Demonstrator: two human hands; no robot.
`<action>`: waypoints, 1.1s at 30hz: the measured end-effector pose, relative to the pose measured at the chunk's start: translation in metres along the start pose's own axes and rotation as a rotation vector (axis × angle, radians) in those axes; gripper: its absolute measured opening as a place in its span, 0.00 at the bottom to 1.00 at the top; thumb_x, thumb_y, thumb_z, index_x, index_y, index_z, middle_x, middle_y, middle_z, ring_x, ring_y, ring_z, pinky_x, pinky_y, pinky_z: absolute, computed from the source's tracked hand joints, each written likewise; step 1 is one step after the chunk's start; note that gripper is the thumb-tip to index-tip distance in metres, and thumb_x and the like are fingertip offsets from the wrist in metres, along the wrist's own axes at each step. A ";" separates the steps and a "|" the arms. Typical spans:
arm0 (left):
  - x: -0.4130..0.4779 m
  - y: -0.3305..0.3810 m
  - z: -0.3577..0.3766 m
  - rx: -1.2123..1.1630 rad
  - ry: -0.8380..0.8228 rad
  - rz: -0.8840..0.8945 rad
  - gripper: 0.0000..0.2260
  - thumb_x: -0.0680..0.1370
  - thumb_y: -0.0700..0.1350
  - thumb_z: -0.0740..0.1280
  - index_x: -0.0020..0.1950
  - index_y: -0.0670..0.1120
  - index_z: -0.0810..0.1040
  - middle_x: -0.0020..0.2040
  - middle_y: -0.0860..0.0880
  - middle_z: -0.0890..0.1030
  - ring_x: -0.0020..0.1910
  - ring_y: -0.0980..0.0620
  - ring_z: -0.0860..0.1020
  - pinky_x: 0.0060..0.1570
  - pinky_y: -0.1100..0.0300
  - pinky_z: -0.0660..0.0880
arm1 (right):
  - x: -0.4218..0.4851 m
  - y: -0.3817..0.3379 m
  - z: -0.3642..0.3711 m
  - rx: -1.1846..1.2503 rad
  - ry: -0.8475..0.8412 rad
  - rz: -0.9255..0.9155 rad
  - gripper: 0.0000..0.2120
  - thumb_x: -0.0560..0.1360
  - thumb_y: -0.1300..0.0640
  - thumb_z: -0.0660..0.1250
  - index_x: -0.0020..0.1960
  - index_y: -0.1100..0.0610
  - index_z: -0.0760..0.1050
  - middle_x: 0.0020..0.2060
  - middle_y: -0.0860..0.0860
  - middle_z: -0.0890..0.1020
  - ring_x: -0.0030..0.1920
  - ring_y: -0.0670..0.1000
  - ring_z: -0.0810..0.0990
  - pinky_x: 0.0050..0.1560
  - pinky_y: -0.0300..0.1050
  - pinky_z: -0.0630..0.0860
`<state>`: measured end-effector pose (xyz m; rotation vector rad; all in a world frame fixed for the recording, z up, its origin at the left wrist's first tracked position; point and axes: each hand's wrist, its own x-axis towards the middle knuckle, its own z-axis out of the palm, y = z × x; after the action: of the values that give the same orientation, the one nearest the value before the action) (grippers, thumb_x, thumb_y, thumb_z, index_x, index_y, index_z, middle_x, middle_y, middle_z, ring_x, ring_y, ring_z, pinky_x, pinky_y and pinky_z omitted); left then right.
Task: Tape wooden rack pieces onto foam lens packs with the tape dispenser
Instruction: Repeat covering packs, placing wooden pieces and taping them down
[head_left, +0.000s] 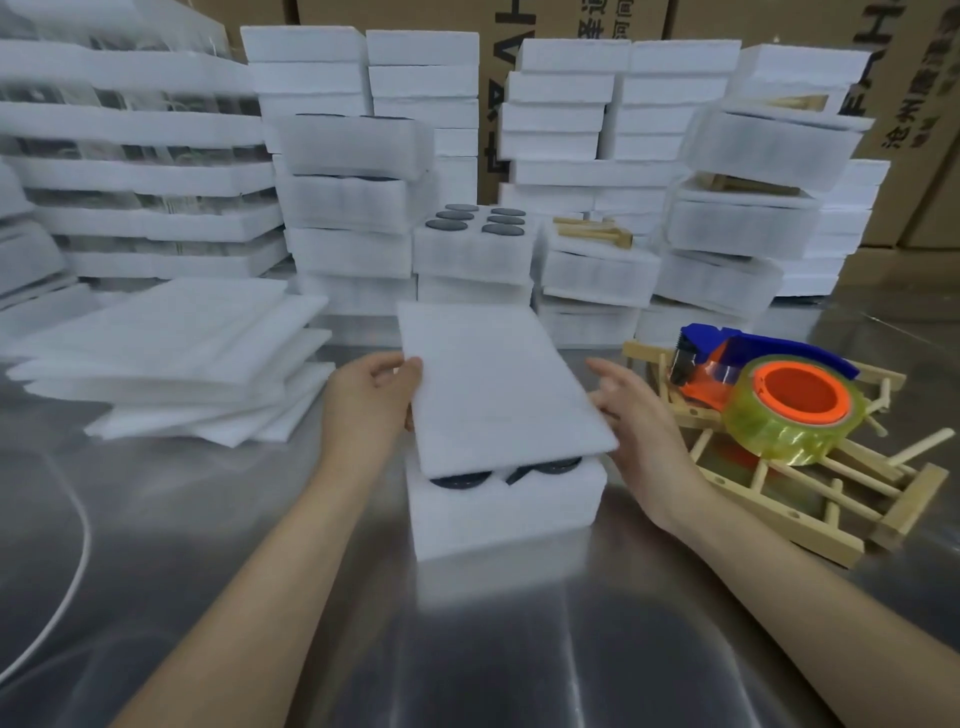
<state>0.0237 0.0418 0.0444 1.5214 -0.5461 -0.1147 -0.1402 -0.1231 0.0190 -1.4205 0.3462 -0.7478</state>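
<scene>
A steel table (493, 649) fills the lower frame. Across the upper frame stand stacks of white foam packs (727, 228), and several at upper right already carry wooden pieces (592, 231) on top, so part of the batch looks done. One pack in the back row (475, 244) still lies uncovered. At centre left is a loose pile of foam sheets (171, 358). At right a wooden rack (810, 499) lies flat on the table, and the tape dispenser (779, 395) rests untouched on it. The foam lens pack (504, 514) being worked on sits at centre. A foam cover sheet (498, 379) hangs tilted over it, not yet seated, and leaves the near edge open. The left hand (363, 400) pinches the sheet's left edge, thumb on top. The right hand (639, 426) is spread and relaxed at the right edge, gripping nothing; whether it touches the sheet I cannot tell. Dark lenses (462, 480) peek out beneath. For this pack, I judge that covering, placing the wood and taping all remain.
</scene>
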 end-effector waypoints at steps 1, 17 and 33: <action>0.000 -0.002 0.000 0.104 0.010 0.006 0.07 0.79 0.42 0.66 0.52 0.41 0.81 0.41 0.48 0.84 0.35 0.55 0.80 0.34 0.64 0.76 | -0.001 0.002 -0.001 -0.061 -0.050 0.023 0.12 0.78 0.55 0.64 0.61 0.50 0.76 0.49 0.52 0.84 0.52 0.52 0.82 0.54 0.46 0.76; -0.013 -0.008 0.012 -0.131 -0.305 -0.334 0.11 0.79 0.40 0.62 0.61 0.43 0.76 0.56 0.46 0.82 0.54 0.45 0.81 0.55 0.53 0.76 | 0.006 0.018 0.004 -0.232 -0.069 0.153 0.32 0.71 0.52 0.62 0.74 0.44 0.62 0.63 0.39 0.76 0.63 0.45 0.75 0.70 0.50 0.68; -0.005 -0.014 0.005 -0.251 -0.391 -0.423 0.18 0.71 0.34 0.55 0.56 0.45 0.77 0.46 0.49 0.83 0.40 0.50 0.81 0.32 0.65 0.75 | -0.005 0.017 0.011 -0.462 -0.160 0.009 0.13 0.82 0.53 0.57 0.61 0.37 0.69 0.73 0.38 0.56 0.74 0.43 0.57 0.75 0.49 0.57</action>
<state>0.0209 0.0386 0.0296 1.3516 -0.4864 -0.7924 -0.1323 -0.1115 0.0030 -1.8996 0.4179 -0.5607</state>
